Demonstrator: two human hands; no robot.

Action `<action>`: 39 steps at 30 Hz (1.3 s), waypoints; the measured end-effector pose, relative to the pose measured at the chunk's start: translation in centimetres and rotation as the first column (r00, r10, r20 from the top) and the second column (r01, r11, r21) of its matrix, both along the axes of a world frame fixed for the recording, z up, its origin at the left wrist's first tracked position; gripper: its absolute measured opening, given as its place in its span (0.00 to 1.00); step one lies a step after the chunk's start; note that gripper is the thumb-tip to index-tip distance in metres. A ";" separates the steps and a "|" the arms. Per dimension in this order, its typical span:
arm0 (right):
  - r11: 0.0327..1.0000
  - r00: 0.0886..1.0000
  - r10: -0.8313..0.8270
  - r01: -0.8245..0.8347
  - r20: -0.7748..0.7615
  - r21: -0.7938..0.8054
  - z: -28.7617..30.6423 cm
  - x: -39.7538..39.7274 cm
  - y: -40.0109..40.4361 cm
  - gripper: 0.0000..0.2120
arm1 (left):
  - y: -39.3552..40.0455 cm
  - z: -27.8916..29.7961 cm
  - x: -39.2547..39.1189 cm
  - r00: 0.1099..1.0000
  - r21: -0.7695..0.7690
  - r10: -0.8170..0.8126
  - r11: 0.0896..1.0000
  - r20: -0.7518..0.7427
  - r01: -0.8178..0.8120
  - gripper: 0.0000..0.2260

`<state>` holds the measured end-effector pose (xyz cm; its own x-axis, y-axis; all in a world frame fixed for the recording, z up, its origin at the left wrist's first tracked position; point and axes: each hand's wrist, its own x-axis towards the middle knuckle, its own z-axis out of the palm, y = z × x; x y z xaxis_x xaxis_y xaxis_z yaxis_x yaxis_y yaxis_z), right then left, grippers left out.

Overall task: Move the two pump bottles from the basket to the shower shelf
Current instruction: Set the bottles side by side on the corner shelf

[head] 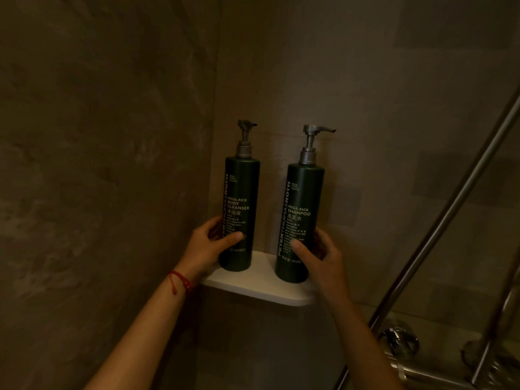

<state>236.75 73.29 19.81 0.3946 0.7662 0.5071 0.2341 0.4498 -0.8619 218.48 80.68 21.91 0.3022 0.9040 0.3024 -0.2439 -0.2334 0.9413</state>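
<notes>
Dark green cylindrical body cleanser pump bottle [239, 212] and matching shampoo pump bottle [299, 220] stand upright on the white corner shower shelf [261, 282]. Left hand [209, 249] wraps the cleanser's lower body; right hand [320, 256] clasps the shampoo's. Brown stone-look walls [112, 136] meet behind the shelf; a steel rail [450, 215] slants right of it.

— What colours are the two pump bottles?
— Both are dark green. The body cleanser bottle [239, 212] and the shampoo bottle [299, 220] carry pale lettering and dull silver-grey pumps.
— And the shelf [261, 288]?
— White, against mottled brown-grey wall tiles [98, 136].
— Anything brighter?
— A red string bracelet [180, 282] on the left wrist. The shower rail [450, 215] is brushed metal grey.
</notes>
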 end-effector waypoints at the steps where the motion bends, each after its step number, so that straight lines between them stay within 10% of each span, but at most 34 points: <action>1: 1.000 1.000 -0.007 0.007 0.010 -0.003 -0.2 0.0 0.1 0.27 | 0.1 0.0 -0.1 1.000 0.002 -0.009 1.000 -0.009 0.009 0.25; 39: 0.998 0.994 -0.019 0.026 0.112 -0.064 -1.3 -0.8 -1.6 0.25 | -0.3 -2.5 -1.0 0.967 0.217 0.206 0.961 -0.151 -0.171 0.30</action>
